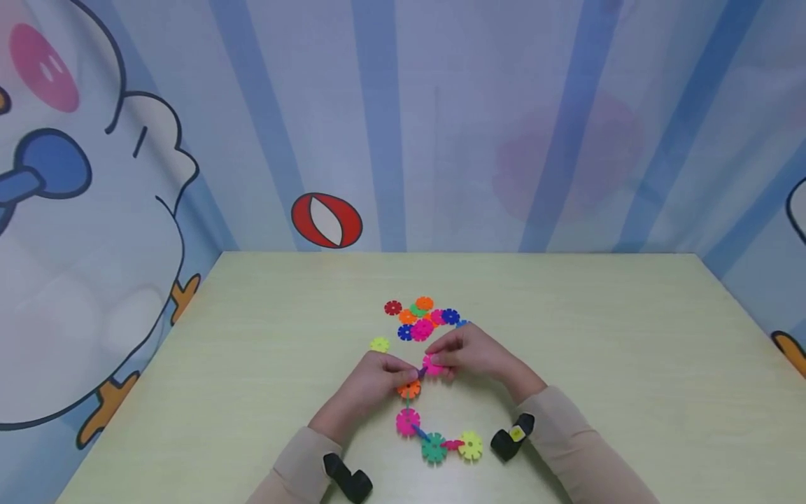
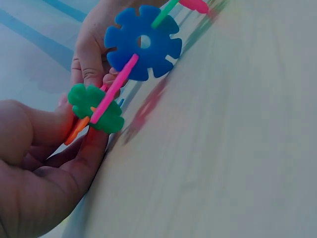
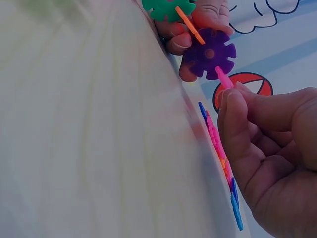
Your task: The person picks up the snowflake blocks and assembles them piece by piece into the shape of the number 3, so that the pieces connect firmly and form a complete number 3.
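My left hand (image 1: 378, 378) pinches the upper end of a chain of notched plastic discs, thumb and fingers at the orange disc (image 1: 409, 390) and the purple disc (image 3: 210, 53). Between the thumb and fingertips of my right hand (image 1: 475, 357) is a pink disc (image 1: 432, 365), its edge meeting a slot of the purple one. Below the orange disc the chain runs through a green disc (image 2: 96, 108), a pink disc (image 1: 407, 422), a blue disc (image 2: 143, 42), another green disc (image 1: 434, 448) and a small pink piece (image 1: 452, 445) to a yellow disc (image 1: 470, 446).
Beyond the hands lies a loose pile of several discs, among them a dark red disc (image 1: 393, 308), an orange disc (image 1: 425, 303) and a dark blue disc (image 1: 450, 316). A separate yellow disc (image 1: 380, 344) lies behind my left hand. A printed cloth backdrop (image 1: 466, 140) stands behind the table (image 1: 604, 315).
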`<state>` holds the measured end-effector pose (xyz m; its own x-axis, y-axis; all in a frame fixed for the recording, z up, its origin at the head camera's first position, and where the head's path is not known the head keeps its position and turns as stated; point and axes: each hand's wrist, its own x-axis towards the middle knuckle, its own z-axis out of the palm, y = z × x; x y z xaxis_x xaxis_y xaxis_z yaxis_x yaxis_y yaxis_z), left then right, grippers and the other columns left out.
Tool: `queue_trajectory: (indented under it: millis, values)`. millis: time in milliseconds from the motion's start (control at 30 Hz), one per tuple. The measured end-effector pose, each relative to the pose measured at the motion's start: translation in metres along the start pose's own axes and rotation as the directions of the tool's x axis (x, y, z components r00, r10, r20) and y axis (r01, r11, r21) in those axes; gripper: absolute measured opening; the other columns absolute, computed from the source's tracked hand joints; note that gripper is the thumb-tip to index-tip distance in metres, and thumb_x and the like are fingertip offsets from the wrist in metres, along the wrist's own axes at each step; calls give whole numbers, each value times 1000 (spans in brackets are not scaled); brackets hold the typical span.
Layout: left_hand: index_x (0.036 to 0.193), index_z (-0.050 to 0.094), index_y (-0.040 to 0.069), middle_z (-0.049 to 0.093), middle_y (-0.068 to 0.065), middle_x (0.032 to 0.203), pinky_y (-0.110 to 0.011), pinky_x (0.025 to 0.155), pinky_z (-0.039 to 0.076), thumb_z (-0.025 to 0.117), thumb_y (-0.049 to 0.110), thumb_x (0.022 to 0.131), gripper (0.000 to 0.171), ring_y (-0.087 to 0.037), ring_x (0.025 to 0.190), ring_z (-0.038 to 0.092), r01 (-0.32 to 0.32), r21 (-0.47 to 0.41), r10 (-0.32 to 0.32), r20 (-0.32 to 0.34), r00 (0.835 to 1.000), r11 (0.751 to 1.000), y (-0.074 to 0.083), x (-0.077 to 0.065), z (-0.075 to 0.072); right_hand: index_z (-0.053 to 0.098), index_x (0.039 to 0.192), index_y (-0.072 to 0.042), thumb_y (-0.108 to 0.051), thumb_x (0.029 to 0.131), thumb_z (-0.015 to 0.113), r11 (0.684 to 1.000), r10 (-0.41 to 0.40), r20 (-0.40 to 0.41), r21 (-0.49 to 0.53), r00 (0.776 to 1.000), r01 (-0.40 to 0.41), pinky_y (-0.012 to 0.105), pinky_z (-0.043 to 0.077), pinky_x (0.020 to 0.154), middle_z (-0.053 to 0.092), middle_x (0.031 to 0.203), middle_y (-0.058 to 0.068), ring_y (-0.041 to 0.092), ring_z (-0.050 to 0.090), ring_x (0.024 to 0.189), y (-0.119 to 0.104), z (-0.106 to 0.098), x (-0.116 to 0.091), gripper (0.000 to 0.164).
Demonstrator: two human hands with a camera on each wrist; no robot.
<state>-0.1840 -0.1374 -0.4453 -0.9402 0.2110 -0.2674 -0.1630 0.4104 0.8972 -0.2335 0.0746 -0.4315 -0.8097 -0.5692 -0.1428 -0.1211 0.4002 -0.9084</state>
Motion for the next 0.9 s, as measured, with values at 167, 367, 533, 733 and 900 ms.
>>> queue_trajectory:
  millis: [167, 367, 533, 733, 900]
  values:
    - [101, 76, 5, 71, -2, 92, -27, 75, 48, 70, 19, 89, 19, -17, 88, 58, 7, -5, -7, -24, 1000, 1000, 2, -2, 3, 71, 106, 5, -1, 90, 61, 1000, 4, 5, 14, 1000, -4, 30, 55, 67, 71, 77, 8, 14, 64, 60, 1, 1, 1, 20]
    - [99, 76, 5, 70, -2, 89, -26, 72, 47, 70, 18, 89, 18, -17, 85, 57, 18, -6, -19, -29, 999, 1000, 3, -3, 4, 71, 106, 4, 0, 90, 61, 1000, 11, 9, 2, 1000, -11, 29, 55, 66, 71, 76, 8, 14, 63, 60, 1, 3, 2, 19]
    - [98, 76, 5, 69, -2, 87, -26, 70, 45, 70, 17, 88, 16, -17, 84, 56, 20, -7, -20, -26, 999, 1000, 3, -2, 4, 71, 105, 4, 1, 89, 62, 1000, 16, 18, -13, 1000, -15, 28, 54, 64, 71, 77, 7, 12, 63, 59, 1, 5, 3, 19]
    - [99, 76, 5, 69, -1, 88, -26, 70, 44, 72, 20, 87, 19, -16, 83, 57, -3, 21, 3, 6, 1000, 1000, 4, -4, 2, 72, 104, 2, -3, 90, 63, 999, 13, 43, -37, 999, -12, 28, 54, 67, 71, 79, 6, 13, 64, 61, 0, 2, 3, 17]
    - [102, 76, 7, 70, -1, 92, -29, 75, 46, 72, 25, 87, 23, -17, 87, 57, 6, 20, -7, 62, 998, 1000, 6, -4, -2, 72, 105, 0, -6, 91, 63, 998, 2, 86, -68, 996, 3, 29, 53, 69, 71, 81, 4, 13, 63, 61, 1, -2, 6, 17]
